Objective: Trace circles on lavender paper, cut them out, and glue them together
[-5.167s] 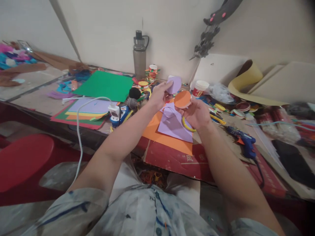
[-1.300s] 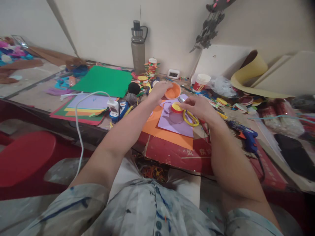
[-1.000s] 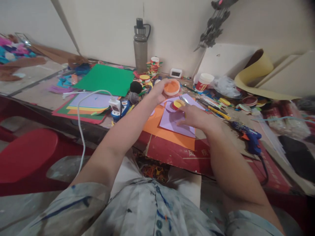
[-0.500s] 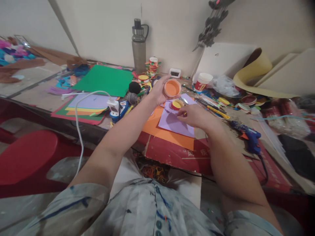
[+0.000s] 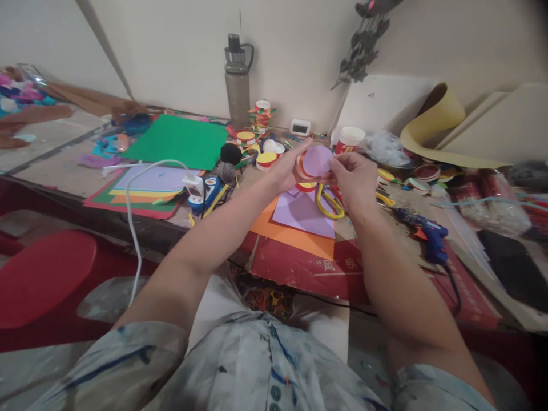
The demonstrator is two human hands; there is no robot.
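Observation:
My left hand (image 5: 291, 169) is wrapped round a short cut paper cup (image 5: 300, 166) with an orange inside, its mouth tilted toward me. A purple paper circle (image 5: 317, 161) is pinched at its right edge by my right hand (image 5: 353, 180). The circle overlaps the cup's mouth and hides most of the orange; whether they touch, I cannot tell. Below my hands lie a purple sheet (image 5: 299, 217), an orange sheet (image 5: 314, 248) and yellow-handled scissors (image 5: 333, 212). Another cup piece with a yellow top (image 5: 305, 186) sits partly hidden beneath my hands.
A blue glue gun (image 5: 434, 240) with a cord lies at right. Behind stand a red-and-white paper cup (image 5: 350, 138) and a grey bottle (image 5: 237, 94). Left are a green sheet (image 5: 180, 140), a power strip (image 5: 209, 194) and a white cable (image 5: 128, 222). A red stool (image 5: 47, 274) stands lower left.
My right hand has risen from the purple sheet to the cup, bringing the purple circle over its mouth. The cup has shifted slightly right. The scissors' yellow handles now show.

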